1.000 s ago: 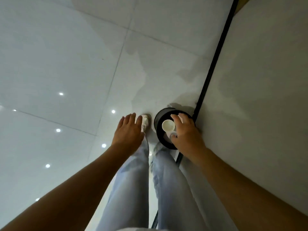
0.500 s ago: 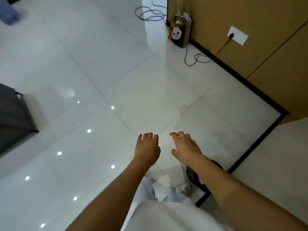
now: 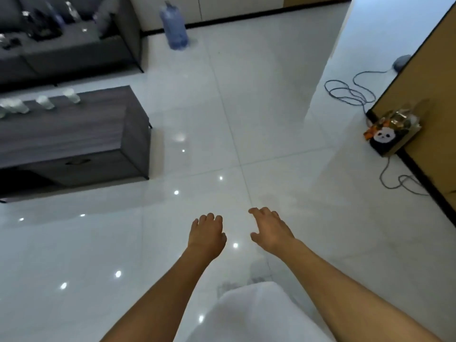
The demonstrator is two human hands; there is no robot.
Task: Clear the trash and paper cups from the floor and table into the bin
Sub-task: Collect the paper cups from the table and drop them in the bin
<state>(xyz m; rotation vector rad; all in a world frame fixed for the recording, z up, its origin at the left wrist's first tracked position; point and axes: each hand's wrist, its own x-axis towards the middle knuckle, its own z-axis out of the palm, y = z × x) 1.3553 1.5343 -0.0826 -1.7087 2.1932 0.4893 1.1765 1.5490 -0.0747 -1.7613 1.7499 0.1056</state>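
Left hand (image 3: pixel 206 232) and right hand (image 3: pixel 271 229) hang out front, low centre, palms down, fingers loose, holding nothing. Bare glossy floor (image 3: pixel 246 119) under them, no trash showing on the tiles in view. Bin not in frame.

Cups (image 3: pixel 45 102) stand at 10 o'clock, in a row along the far edge of the dark table (image 3: pixel 74 134), well apart from both hands. Count unclear, blurred. Sofa (image 3: pixel 61 45) behind the table at 11 with blurry items on it; can't tell if any are trash. Water jug (image 3: pixel 174 28) on the floor at 12. Cable (image 3: pixel 350 91) loops at 2, panda bag (image 3: pixel 389 135) against the wall at 3.

Risks, judging from here: cups look light and sit close together, so a fast grab for one likely knocks its neighbours over or off the far edge. If any hold liquid, it spills. The shiny floor may be slippery on a quick turn. The cable is a trip hazard if the path swings right.
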